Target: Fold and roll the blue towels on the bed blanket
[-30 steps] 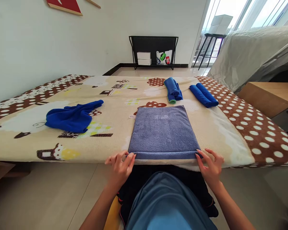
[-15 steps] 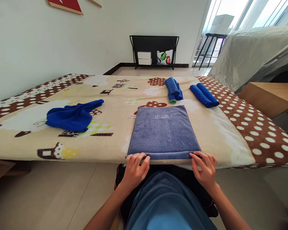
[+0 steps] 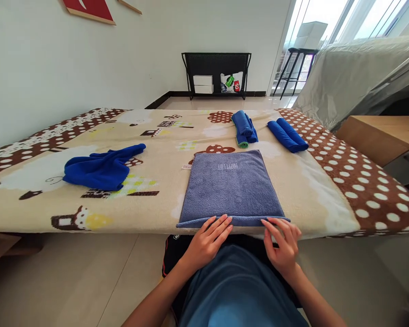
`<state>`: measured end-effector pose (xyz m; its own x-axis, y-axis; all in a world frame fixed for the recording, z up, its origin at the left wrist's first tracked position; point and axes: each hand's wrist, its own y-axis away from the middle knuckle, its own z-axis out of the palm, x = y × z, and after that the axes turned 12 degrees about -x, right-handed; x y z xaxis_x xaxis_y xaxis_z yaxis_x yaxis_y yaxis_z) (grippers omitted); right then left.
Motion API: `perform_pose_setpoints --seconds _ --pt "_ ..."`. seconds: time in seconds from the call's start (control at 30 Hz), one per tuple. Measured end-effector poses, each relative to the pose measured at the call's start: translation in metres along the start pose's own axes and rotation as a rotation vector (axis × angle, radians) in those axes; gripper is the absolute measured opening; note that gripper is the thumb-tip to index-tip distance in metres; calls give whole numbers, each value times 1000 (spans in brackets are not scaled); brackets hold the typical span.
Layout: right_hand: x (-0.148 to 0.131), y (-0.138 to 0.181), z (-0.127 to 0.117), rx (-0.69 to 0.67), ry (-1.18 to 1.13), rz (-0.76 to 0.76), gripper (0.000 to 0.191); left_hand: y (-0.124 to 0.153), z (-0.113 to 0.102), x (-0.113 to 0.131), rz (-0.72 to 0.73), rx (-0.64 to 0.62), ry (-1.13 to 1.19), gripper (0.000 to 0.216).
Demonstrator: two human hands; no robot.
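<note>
A grey-blue towel [image 3: 230,190] with "HAPPY LIFE" lettering lies flat at the front edge of the bed. Its near edge is turned over into a narrow roll. My left hand [image 3: 207,240] rests on this roll, left of its middle, with fingers stretched out side by side. Towards the right end, my right hand [image 3: 282,243] has its bent fingers on the roll and the thumb low against the front, pinching the edge. A crumpled bright blue cloth [image 3: 98,168] lies off to the left.
Behind the towel are blue rolled towels with green edging [image 3: 244,127] and another blue rolled pair [image 3: 288,135]. They all lie on a patterned blanket [image 3: 163,177]. A wooden cabinet [image 3: 378,136] stands at the right, a black rack [image 3: 216,68] against the far wall.
My left hand has slid right along the roll from the towel's left corner, its fingers now flatter. My right hand has shifted slightly left from the right corner.
</note>
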<state>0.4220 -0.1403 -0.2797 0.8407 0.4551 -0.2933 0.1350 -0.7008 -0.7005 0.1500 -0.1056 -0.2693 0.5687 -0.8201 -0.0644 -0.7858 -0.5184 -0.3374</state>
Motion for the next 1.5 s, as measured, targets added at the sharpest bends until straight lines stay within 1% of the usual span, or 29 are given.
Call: perform_pose_setpoints --seconds 0.07,0.13,0.17,0.23,0.33,0.4,0.5,0.67,0.83,1.0,1.1,1.23,1.37,1.5 --pt "-16 -1 4 -96 -93 -150 57 0 1 0 1 0 -3 49" --pt "-31 -4 10 -254 -172 -319 66 0 1 0 2 1 4 48" --pt "-37 -6 13 -333 -191 -380 68 0 2 0 4 0 10 47" --pt "-43 -11 21 -452 -199 -436 70 1 2 0 8 -8 21 46" --pt "-37 -17 28 -522 -187 -442 72 1 1 -2 18 -16 21 47" --pt "-24 -17 28 -517 -154 -421 71 2 0 -4 23 -24 14 50" --pt "1 -11 21 -492 -83 -392 70 6 -2 -8 7 -49 -3 55" --pt "36 3 7 -425 14 -346 70 24 -6 -25 -82 -45 -63 61" --pt "48 5 0 -298 43 -284 66 54 -16 -52 -212 -5 -91 65" --pt "51 -1 -5 -201 24 -234 64 73 -20 -65 -226 37 -73 65" --pt "55 -4 -8 -151 37 -194 63 75 -19 -66 -227 69 -42 60" --pt "60 -4 -12 -136 98 -143 54 69 -23 -66 -268 132 73 44" --pt "67 -1 -16 -133 124 -77 38 64 -31 -67 -432 218 207 25" --pt "73 -2 -20 -165 90 -46 30 65 -38 -70 -575 209 320 16"
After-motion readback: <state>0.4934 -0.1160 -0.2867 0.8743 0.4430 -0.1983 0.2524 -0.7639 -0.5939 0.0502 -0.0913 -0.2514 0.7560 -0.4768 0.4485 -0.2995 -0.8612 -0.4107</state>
